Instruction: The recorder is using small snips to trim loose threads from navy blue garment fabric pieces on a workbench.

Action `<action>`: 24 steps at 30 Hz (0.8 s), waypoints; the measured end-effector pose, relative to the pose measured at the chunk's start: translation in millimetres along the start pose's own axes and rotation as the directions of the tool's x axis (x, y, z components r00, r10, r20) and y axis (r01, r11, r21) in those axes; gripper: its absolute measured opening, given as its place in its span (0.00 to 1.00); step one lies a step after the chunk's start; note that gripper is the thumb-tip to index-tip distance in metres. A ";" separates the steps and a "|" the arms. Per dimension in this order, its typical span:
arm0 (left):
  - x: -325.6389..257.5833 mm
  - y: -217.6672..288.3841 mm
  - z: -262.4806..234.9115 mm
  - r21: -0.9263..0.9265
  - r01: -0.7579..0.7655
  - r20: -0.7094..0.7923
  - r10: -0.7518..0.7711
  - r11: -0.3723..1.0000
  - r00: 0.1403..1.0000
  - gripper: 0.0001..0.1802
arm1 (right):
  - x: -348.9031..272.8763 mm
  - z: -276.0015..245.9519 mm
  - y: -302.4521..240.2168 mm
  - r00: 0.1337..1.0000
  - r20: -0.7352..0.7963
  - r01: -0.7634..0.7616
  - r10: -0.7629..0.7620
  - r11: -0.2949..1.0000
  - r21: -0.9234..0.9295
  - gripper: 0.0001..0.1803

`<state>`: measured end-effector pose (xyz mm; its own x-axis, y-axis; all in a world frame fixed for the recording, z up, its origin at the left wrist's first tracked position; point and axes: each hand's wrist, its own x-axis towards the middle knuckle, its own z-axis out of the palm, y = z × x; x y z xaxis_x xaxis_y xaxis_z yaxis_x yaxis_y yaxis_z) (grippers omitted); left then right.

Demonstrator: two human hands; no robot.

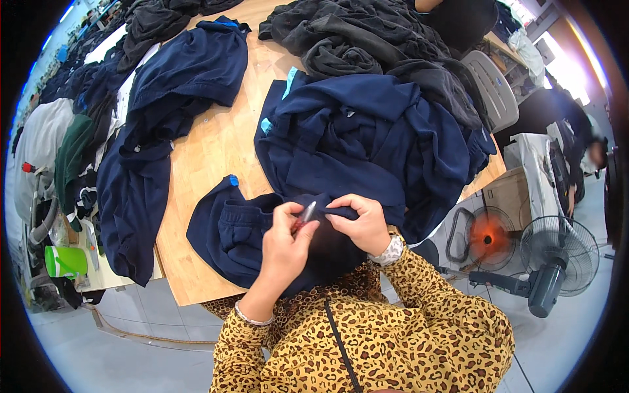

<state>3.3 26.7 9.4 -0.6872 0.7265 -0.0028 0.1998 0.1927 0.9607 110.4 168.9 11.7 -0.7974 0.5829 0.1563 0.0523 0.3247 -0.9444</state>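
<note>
A navy blue garment [229, 236] with a gathered, elastic-looking waistband lies at the table's near edge and hangs toward my lap. My left hand [286, 239] is closed around a small tool with a silver blade [310, 211] and a red part; the blade is blurred, and I cannot make out its exact kind. The blade points up beside a raised fold of the navy cloth. My right hand [360, 224] pinches that fold between thumb and fingers, just right of the blade. Part of the garment is hidden under both hands.
A heap of navy garments [354, 144] lies just beyond my hands, with dark grey ones [354, 39] behind it. More navy garments [190, 65] drape at the left. A black fan [557, 262] stands at right; a green bucket [65, 262] at left. A person [563, 124] bends at far right.
</note>
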 end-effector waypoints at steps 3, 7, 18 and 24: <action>12.2 1.6 -13.4 -0.180 0.069 0.008 -0.069 0.981 0.998 0.18 | 3.5 -7.7 1.3 0.962 0.144 -0.263 0.231 0.925 0.274 0.07; 27.0 18.0 -11.9 0.078 -0.265 0.083 0.259 0.961 0.962 0.10 | 4.7 -10.9 0.2 0.903 0.264 -0.426 0.340 0.795 0.432 0.08; 31.2 -6.3 5.6 0.322 -0.419 0.218 0.364 0.849 0.905 0.07 | 6.4 -4.5 10.5 0.896 0.277 -0.419 0.348 0.869 0.262 0.09; 39.8 -6.2 -13.2 -0.471 0.487 0.432 -0.290 0.736 0.854 0.06 | 11.4 -8.7 6.3 0.811 0.380 -0.567 0.446 0.761 0.316 0.09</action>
<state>-34.5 45.7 7.0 -0.3434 0.8495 -0.4005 -0.5166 0.1853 0.8360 106.9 184.1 10.0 -0.8512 0.3346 -0.4043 0.3015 -0.3188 -0.8986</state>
